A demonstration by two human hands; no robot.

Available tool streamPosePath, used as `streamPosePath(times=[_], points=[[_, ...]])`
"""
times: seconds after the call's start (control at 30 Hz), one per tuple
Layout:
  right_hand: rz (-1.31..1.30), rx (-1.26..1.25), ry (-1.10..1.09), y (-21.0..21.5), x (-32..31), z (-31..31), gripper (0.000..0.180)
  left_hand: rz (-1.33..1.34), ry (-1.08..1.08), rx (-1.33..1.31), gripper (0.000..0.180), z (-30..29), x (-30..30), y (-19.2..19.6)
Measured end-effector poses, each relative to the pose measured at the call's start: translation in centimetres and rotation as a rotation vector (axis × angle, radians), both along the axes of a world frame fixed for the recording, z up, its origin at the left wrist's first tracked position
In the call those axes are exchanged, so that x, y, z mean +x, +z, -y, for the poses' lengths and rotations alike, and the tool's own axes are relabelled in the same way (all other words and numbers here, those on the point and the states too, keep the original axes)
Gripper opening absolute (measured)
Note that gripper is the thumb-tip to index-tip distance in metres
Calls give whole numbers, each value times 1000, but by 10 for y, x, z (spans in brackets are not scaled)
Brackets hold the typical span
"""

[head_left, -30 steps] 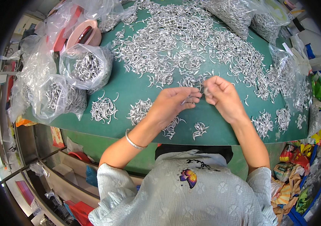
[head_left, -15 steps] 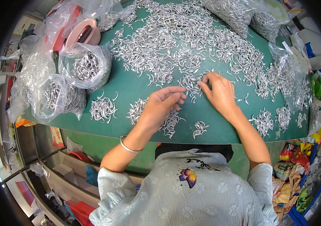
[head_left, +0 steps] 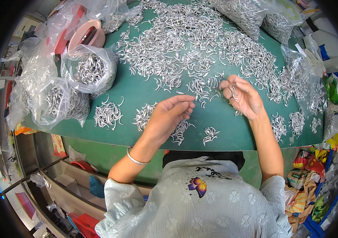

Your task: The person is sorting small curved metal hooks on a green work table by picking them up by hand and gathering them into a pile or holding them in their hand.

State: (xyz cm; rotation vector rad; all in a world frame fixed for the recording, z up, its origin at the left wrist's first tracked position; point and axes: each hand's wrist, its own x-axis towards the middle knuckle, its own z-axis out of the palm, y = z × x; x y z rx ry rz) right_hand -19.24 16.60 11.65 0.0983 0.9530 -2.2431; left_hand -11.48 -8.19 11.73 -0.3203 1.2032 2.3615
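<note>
Small silvery curved metal pieces [head_left: 169, 43] lie in a broad spread over the green table [head_left: 224, 135]. My left hand [head_left: 171, 117] is closed, thumb against fingers, with a bit of metal showing at its fingertips. It hovers by a small heap [head_left: 143, 117] of the same pieces, partly hidden behind it. My right hand [head_left: 246, 99] is turned palm up with fingers curled round a curved metal piece [head_left: 234, 93]. Between the hands lies a loose cluster [head_left: 200, 89], and a few pieces [head_left: 210, 135] sit near the table's front edge.
Clear plastic bags of these pieces stand at the left [head_left: 91, 69] and far right [head_left: 280, 25]. A pink container [head_left: 87, 35] with a dark red-handled object is behind the left bags. More little heaps lie at left [head_left: 108, 115] and right [head_left: 296, 123].
My right hand has lifted from the cluster, moved right and turned palm up, with a metal piece now showing in its fingers. My left hand has barely moved.
</note>
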Motion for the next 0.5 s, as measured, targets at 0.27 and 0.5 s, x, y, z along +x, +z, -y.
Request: streamPosePath(times=[0.27,0.5], points=[[-1202,1309,119,-5,17,24,10,-15,27,0,22,-2,4,-1],[-788,1298,202,7,12,0,14,-10,45,-1,22,3,8,1]])
